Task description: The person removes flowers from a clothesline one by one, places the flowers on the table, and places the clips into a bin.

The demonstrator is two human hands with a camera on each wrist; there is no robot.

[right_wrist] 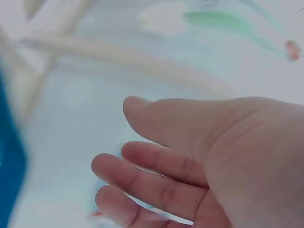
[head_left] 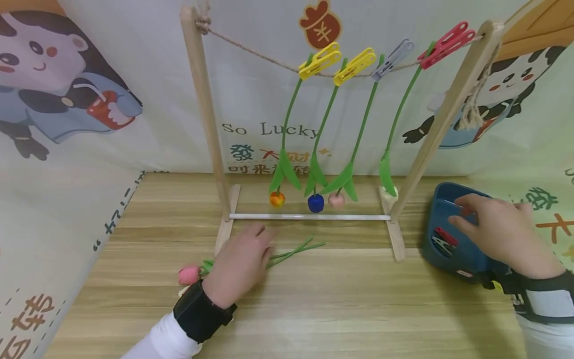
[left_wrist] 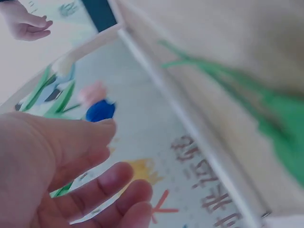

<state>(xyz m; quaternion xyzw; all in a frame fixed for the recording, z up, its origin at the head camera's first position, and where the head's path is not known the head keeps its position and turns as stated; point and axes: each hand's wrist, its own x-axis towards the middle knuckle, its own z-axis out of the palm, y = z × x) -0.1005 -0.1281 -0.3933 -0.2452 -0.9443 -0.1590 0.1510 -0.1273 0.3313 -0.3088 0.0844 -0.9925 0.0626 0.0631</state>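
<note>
My left hand hovers over artificial tulips lying on the table, its fingers loosely bent with nothing between them in the left wrist view. A pink tulip head shows left of it and green stems to its right; a pale bloom is mostly hidden by the wrist. My right hand is above a blue bin, fingers relaxed and holding nothing. Red and dark clothespins lie inside the bin. Orange, blue, pink and white tulips hang upside down.
A wooden frame with a white crossbar stands at the back. Across its top runs a rope, bearing two yellow clothespins, a grey one and a red one. Printed cloth covers the walls behind.
</note>
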